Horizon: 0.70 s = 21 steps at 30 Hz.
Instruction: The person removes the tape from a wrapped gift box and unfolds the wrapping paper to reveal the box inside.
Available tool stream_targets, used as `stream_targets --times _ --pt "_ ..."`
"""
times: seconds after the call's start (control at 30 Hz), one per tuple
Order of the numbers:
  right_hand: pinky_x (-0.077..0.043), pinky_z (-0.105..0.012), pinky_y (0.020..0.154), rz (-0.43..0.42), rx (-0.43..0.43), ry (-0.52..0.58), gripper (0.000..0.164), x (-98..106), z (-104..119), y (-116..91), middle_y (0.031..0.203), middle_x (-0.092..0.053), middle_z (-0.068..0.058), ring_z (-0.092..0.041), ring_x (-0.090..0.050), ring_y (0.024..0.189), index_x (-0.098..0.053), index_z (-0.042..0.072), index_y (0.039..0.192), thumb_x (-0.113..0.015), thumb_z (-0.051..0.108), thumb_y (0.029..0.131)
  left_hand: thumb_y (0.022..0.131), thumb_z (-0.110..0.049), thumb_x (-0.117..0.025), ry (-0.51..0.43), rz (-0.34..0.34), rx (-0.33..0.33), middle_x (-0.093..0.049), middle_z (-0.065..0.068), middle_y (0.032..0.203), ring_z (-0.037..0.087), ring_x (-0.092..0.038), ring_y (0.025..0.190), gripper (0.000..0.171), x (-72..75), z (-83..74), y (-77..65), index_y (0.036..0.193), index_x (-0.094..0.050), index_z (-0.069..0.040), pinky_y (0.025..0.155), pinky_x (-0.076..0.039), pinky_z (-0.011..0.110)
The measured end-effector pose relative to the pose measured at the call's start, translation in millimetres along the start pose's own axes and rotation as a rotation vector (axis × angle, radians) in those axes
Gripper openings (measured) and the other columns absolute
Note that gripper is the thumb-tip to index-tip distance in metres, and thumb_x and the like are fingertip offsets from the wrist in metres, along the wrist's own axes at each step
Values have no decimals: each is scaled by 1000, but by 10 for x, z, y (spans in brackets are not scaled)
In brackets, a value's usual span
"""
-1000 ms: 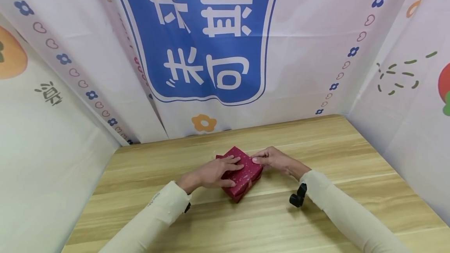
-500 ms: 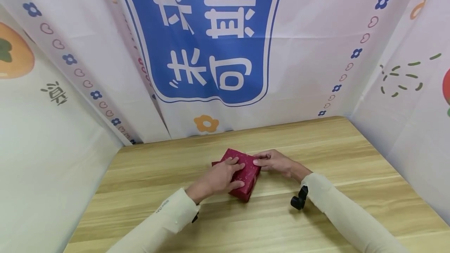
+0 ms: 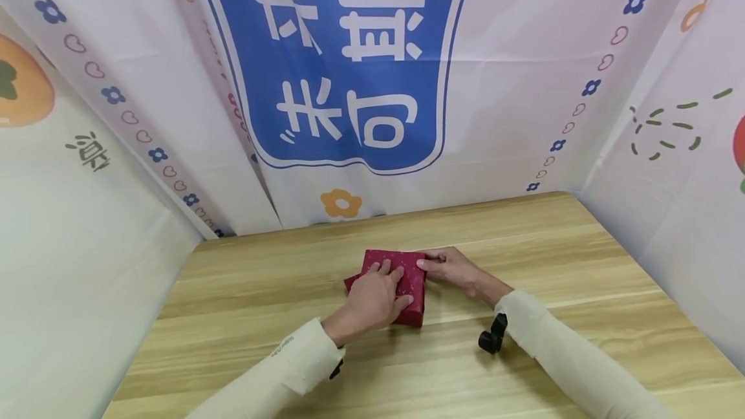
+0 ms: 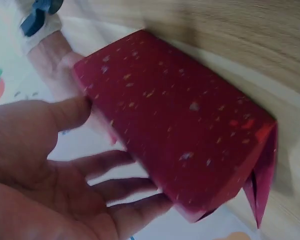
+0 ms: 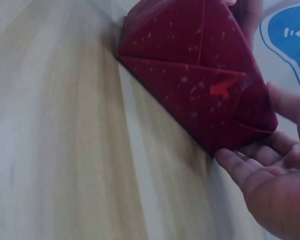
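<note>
You have one dark red, speckled package (image 3: 410,275) on the one wood-grain table (image 3: 495,380), and both your hands are touching it. Your left hand (image 3: 372,297) lies across the top of the package, its fingers spread apart and stretched out rather than curled. Your right hand (image 3: 454,270) is at the package's right end, clamped on its edge with the thumb above and fingers below.

One pointed flap (image 4: 263,177) sticks out from the end of the package away from your right hand. At the end near your right hand, the right wrist view shows one large triangular fold (image 5: 182,92) with one bright red patch (image 5: 223,90) on it.

Nearer you than the package come two pale sleeves (image 3: 291,364), one per arm, and two black wrist cameras (image 3: 491,336), one at each cuff. Beyond the package hangs one printed cloth (image 3: 495,115), carrying one blue panel (image 3: 326,63) with four large white characters and, below it, one orange flower (image 3: 332,204).
</note>
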State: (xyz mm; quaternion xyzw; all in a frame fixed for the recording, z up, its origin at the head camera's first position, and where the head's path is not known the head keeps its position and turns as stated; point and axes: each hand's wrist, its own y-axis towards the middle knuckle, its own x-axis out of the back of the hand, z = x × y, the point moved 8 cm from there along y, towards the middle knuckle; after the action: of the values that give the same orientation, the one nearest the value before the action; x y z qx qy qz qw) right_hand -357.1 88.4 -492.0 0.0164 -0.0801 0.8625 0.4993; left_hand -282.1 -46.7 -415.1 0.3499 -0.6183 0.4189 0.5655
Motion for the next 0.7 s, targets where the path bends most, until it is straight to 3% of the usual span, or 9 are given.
stream_targets --times 0.13,0.33,0.53,0.7 --pt "-44 -41 109 22 7 0 50 -18 29 -3 138 -58 -20 -28 -59 125 -51 1 141 -59 27 99 93 -45 -63 -34 21 -97 -51 16 147 31 -48 137 59 65 45 12 142 -55 -12 112 -42 43" --pt "-39 -42 113 20 -24 17 54 -27 -2 33 146 -48 -23 -34 -52 133 -39 -2 147 -53 22 101 93 -35 -67 -219 83 -244 -37 20 156 37 -33 146 59 22 105 11 142 -52 -5 117 -34 48" --pt "-31 -47 117 31 -20 -7 58 -62 10 55 153 -36 -24 -38 -39 141 -28 -4 151 -46 24 104 95 -32 -65 -270 78 -269 -34 21 157 38 -30 147 57 -1 141 6 143 -49 -5 118 -32 50" --pt "-28 -53 119 -73 58 -160 57 -18 94 44 153 -41 -20 -39 -37 142 -37 3 150 -53 29 102 94 -34 -65 -244 65 -225 -38 19 156 36 -33 146 57 10 134 13 142 -50 -6 117 -33 48"
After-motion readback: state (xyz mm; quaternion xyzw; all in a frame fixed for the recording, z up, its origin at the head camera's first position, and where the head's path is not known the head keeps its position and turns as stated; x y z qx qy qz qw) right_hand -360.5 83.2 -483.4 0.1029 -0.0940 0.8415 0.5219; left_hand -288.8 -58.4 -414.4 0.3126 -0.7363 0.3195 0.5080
